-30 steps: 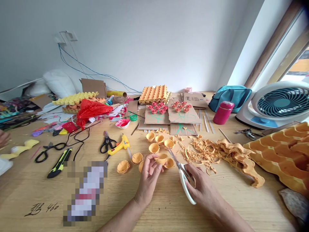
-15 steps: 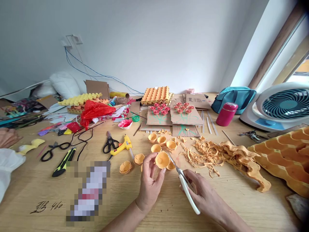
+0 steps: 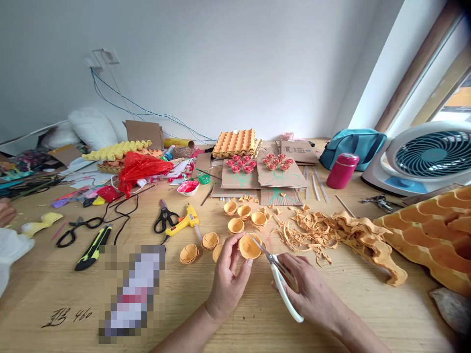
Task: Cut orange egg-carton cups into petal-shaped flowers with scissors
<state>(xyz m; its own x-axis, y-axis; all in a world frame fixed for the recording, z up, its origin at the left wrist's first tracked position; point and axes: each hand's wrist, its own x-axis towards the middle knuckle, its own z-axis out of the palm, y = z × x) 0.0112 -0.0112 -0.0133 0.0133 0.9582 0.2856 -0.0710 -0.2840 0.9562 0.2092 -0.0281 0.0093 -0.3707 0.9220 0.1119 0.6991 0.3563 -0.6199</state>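
Observation:
Between its thumb and fingers, my left hand (image 3: 230,277) holds an orange egg-carton cup (image 3: 249,246), its open side tilted toward me. My right hand (image 3: 303,289) grips white-handled scissors (image 3: 282,289) whose blades reach over the cup's right rim. Just beyond my hands stand several more trimmed cups (image 3: 236,226), and others (image 3: 189,253) sit to the left, one partly hidden behind my left hand. Thin orange offcuts (image 3: 312,233) are heaped to the right, beside a torn carton strip (image 3: 382,250).
A yellow glue gun (image 3: 183,221), black scissors (image 3: 165,216) and a utility knife (image 3: 93,248) lie left. Cardboard sheets with red flowers (image 3: 277,169) are at the back. Right are a pink bottle (image 3: 342,170), a fan (image 3: 423,157) and a large egg tray (image 3: 434,235). Another person's hand (image 3: 6,212) shows far left.
The scissors' blades have moved from beside the cup to over its rim. My left hand has tipped the cup slightly. The whole view has shifted a little.

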